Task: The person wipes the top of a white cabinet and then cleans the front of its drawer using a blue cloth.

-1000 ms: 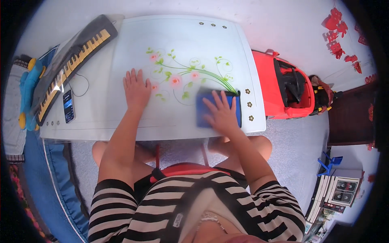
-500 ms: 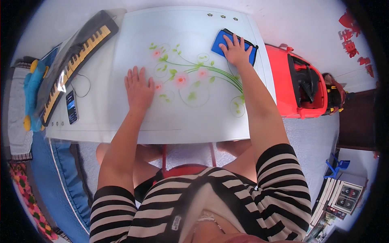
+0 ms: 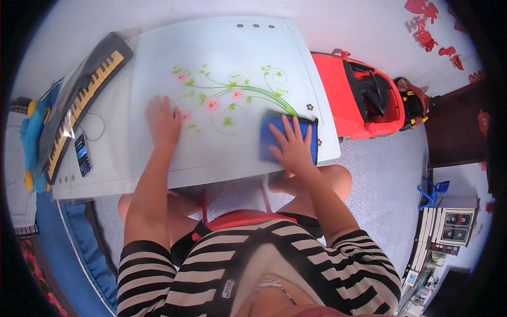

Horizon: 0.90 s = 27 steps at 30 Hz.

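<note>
Flatly, centre-right, the wide-spread right hand (image 3: 293, 152) touches a blue, black-edged fabric rectangle (image 3: 268, 147); centre-left, the left hand (image 3: 163, 124) lies uncurled.

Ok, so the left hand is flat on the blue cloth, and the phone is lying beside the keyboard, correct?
Not quite: the head view shows the right hand flat on the blue cloth, not the left. The phone is lying beside the keyboard, as you said.
</note>
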### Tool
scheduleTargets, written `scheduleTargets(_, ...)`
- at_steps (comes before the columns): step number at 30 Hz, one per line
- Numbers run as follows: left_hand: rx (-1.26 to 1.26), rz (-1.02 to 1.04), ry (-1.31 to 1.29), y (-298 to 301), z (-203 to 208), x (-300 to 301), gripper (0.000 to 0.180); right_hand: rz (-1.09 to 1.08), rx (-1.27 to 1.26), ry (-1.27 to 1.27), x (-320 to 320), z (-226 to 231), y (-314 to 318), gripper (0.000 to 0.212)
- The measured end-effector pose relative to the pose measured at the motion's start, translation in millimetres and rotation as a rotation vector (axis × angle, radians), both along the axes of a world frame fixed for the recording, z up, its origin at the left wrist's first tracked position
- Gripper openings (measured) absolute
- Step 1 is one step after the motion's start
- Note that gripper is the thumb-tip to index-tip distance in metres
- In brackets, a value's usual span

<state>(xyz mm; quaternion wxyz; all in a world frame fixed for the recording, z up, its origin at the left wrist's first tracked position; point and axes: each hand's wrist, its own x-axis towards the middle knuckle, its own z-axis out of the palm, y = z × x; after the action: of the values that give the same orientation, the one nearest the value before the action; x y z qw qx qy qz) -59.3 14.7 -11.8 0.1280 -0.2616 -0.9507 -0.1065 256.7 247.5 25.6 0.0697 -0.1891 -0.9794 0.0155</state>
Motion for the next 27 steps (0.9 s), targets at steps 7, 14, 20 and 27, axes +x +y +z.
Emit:
scheduleTargets(7, -0.021, -0.007, 0.011, 4, 11, 4, 0.053, -0.158, 0.089, -0.042, 32, -2, 29, 0.062)
scheduleTargets(14, -0.039, -0.01, 0.02, 1, 3, -1, 0.052, -0.307, 0.118, -0.076, -47, -11, 146, 0.064)
scheduleTargets(20, -0.058, -0.019, 0.005, 1, 5, -1, 0.053, -0.428, -0.061, -0.013, -125, -12, 237, 0.068)
scheduleTargets(27, -0.004, -0.037, -0.002, 2, 8, 0, 0.052, -0.58, -0.109, -0.09, -137, -5, 254, 0.071)
